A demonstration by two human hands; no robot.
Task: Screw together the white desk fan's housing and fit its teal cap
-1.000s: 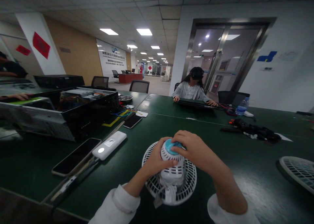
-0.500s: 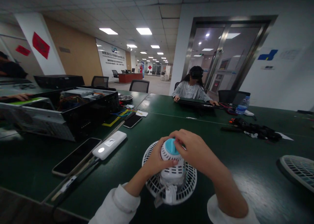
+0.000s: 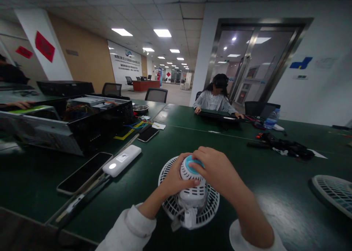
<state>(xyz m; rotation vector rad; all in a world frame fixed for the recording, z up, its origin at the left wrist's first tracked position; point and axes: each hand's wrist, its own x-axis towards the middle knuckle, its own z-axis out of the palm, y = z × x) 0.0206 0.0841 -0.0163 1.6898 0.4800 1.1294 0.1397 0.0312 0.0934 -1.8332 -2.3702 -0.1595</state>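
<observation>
A small white fan lies face down on the green table, its round rear grille [image 3: 211, 210] against the tabletop side and its slotted motor housing [image 3: 192, 197] pointing up. On top of the housing is a light blue knob [image 3: 189, 163], partly covered by fingers. My left hand [image 3: 173, 175] is wrapped around the housing's left side, thumb across its front. My right hand [image 3: 213, 166] has its fingers closed on the blue knob from the right. A white clip-like part [image 3: 190, 218] sits at the housing's near end.
To the left lie a white power bank [image 3: 123, 161] with a cable, a phone [image 3: 85, 173] and another phone [image 3: 148, 134]. An open computer case [image 3: 99, 130] stands beyond. A separate fan grille [image 3: 334, 192] is at right. Across the table [image 3: 233, 144] sits a person [image 3: 216, 98].
My right hand's fingers have shifted over the blue knob, covering its raised ridge. My left hand keeps its hold on the housing. The fan stays in place.
</observation>
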